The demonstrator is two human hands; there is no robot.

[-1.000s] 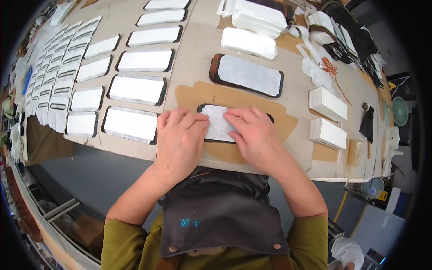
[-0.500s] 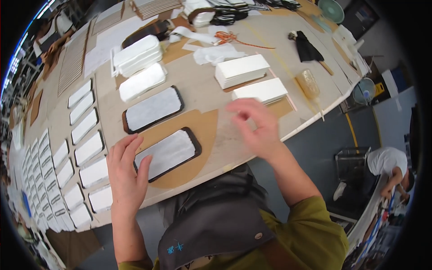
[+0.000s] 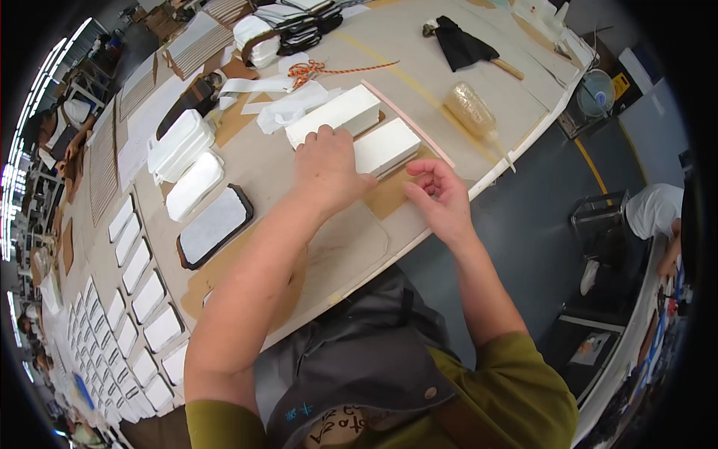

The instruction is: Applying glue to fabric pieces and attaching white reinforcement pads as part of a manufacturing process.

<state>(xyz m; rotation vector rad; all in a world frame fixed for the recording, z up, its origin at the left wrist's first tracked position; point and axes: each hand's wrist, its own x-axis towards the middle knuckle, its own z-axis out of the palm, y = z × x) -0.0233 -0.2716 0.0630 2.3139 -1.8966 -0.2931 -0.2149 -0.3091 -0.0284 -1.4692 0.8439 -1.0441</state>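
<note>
My left hand [image 3: 327,168] lies over the left ends of two stacks of white rectangular pieces, its thumb apart from the fingers. The fingertips rest by the farther stack [image 3: 340,114], and the palm covers part of the nearer stack [image 3: 390,146]. My right hand [image 3: 443,200] hovers by the near right corner of that nearer stack, fingers curled, thumb and forefinger apart with nothing visible between them. Left of my left arm lies a dark-edged panel with a pale grey face [image 3: 217,227]. A similar panel on a brown board [image 3: 288,303] is almost fully hidden under my left forearm.
White padded pieces [image 3: 196,185] lie at the left, with rows of small white dark-edged panels [image 3: 149,296] beyond. A clear bottle with amber contents [image 3: 470,107], a black brush-like tool with a wooden handle [image 3: 464,46] and orange cord [image 3: 307,72] sit farther off. The table edge [image 3: 351,292] runs before me.
My left hand has moved right, from the near grey-faced panel to the white stacks. The right hand has stayed by the stacks, its fingers more curled. The view has turned.
</note>
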